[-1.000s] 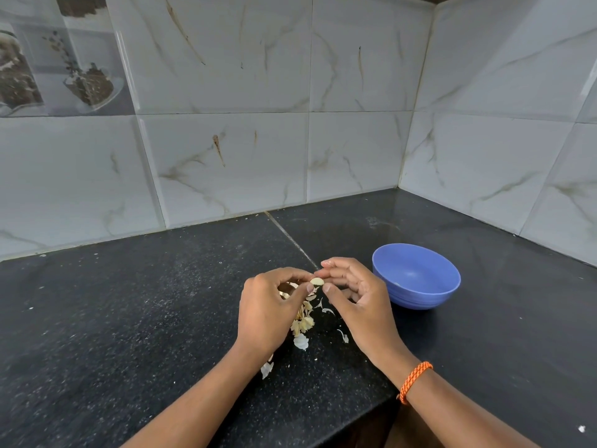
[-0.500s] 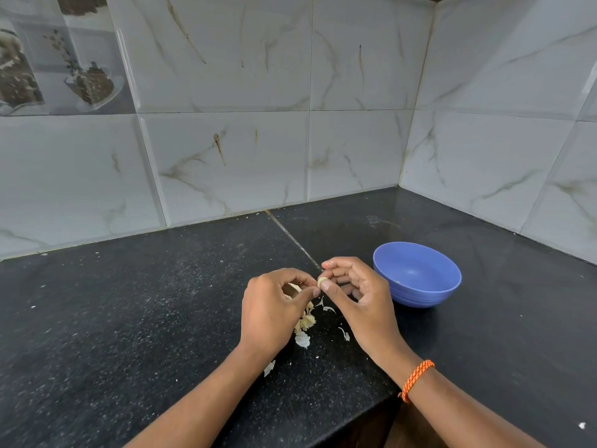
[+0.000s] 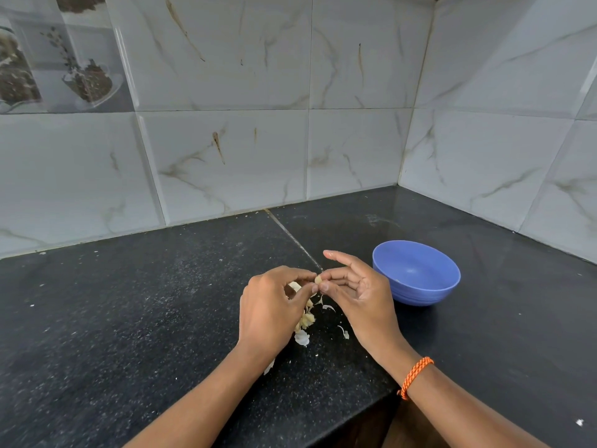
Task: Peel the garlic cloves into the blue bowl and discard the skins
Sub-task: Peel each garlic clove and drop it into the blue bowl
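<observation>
the two hands meet over the counter (image 3: 129, 318), near its front edge — left hand (image 3: 269, 313) on the left, right hand (image 3: 361, 295) on the right, fingertips touching around a garlic clove (image 3: 318, 279) held between them. the skins (image 3: 303, 321) lie on the counter below and between the hands. the bowl (image 3: 416, 273) stands just right of the right hand. tiled walls (image 3: 226, 156) rise behind and to the right — a corner.

Garlic clove (image 3: 318, 279): pinched between fingertips of left hand (image 3: 268, 313) and right hand (image 3: 361, 295), above black countertop (image 3: 129, 318). Garlic skins (image 3: 303, 324): loose pile beneath the hands. Blue bowl (image 3: 416, 273): upright, just right of right hand. Orange bracelet (image 3: 415, 376): right wrist. Marbled wall tiles (image 3: 226, 156) behind.
</observation>
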`<move>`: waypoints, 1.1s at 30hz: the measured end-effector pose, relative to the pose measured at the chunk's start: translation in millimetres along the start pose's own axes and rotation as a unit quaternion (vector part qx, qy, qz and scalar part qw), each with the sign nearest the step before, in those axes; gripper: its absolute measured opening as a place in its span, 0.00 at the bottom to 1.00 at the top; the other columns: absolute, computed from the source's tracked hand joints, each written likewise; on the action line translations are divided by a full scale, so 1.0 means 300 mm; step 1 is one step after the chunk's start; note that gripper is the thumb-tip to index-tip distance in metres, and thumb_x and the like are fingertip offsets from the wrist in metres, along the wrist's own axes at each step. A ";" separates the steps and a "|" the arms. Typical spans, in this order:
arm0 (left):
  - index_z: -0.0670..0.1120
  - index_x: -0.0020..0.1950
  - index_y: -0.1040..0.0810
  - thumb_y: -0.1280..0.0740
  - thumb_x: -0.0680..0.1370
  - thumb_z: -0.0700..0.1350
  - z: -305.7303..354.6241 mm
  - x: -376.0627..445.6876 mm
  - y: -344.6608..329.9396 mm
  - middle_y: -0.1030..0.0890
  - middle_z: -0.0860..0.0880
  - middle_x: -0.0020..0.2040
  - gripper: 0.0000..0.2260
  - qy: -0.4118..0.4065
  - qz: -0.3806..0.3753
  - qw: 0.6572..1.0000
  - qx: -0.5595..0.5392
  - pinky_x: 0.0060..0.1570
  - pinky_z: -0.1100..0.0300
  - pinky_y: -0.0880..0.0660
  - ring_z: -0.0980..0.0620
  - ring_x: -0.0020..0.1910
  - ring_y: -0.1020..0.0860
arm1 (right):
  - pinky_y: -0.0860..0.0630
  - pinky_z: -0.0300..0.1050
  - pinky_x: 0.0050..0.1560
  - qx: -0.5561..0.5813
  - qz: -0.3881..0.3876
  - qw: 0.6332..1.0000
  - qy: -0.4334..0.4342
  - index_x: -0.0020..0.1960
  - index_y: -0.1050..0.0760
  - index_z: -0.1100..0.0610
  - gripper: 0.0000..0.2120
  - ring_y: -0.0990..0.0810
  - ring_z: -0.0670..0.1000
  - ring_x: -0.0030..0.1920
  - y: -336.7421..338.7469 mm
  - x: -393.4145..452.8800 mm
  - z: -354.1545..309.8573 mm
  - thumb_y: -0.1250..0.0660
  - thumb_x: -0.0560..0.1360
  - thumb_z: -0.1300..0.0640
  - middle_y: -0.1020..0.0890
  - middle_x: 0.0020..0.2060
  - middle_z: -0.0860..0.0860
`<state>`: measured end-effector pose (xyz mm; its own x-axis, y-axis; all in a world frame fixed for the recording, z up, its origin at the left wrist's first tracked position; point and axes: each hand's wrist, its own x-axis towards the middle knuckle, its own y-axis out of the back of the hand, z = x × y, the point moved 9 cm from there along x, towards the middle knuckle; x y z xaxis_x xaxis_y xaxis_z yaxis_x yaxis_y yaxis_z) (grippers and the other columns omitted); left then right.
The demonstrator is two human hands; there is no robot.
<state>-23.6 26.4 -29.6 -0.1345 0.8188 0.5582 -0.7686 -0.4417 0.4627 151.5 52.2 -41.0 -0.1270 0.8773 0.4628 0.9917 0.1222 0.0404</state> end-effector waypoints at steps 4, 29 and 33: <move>0.60 0.51 0.10 0.21 0.78 0.53 -0.003 0.000 0.000 0.13 0.66 0.45 0.03 0.001 -0.001 1.000 -0.014 0.45 0.55 0.17 0.63 0.43 0.15 | 0.16 0.41 0.56 -0.006 0.006 1.000 -0.004 0.73 0.23 0.53 0.25 0.11 0.51 0.53 0.002 0.001 -0.004 0.23 0.78 0.63 0.10 0.48 0.51; 0.49 0.43 0.11 0.19 0.76 0.47 -0.053 0.016 -0.029 0.12 0.48 0.36 0.05 0.093 -0.060 0.974 -0.196 0.40 0.46 0.17 0.42 0.36 0.14 | 0.14 0.48 0.56 -0.049 -0.024 0.998 0.012 0.69 0.21 0.51 0.19 0.11 0.51 0.53 -0.017 -0.005 0.001 0.26 0.81 0.64 0.11 0.49 0.50; 0.51 0.42 0.13 0.20 0.78 0.46 -0.046 0.017 -0.025 0.13 0.50 0.37 0.05 0.076 -0.051 0.982 -0.168 0.39 0.54 0.18 0.49 0.35 0.14 | 0.14 0.49 0.55 -0.037 -0.010 0.999 0.010 0.67 0.21 0.51 0.19 0.11 0.52 0.51 -0.008 -0.007 -0.001 0.25 0.80 0.64 0.11 0.48 0.51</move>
<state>-27.2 39.0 -39.8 -0.1185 0.9085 0.4008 -0.9421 -0.2304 0.2438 149.4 50.0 -41.8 -0.1471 0.8651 0.4795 0.9879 0.1044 0.1147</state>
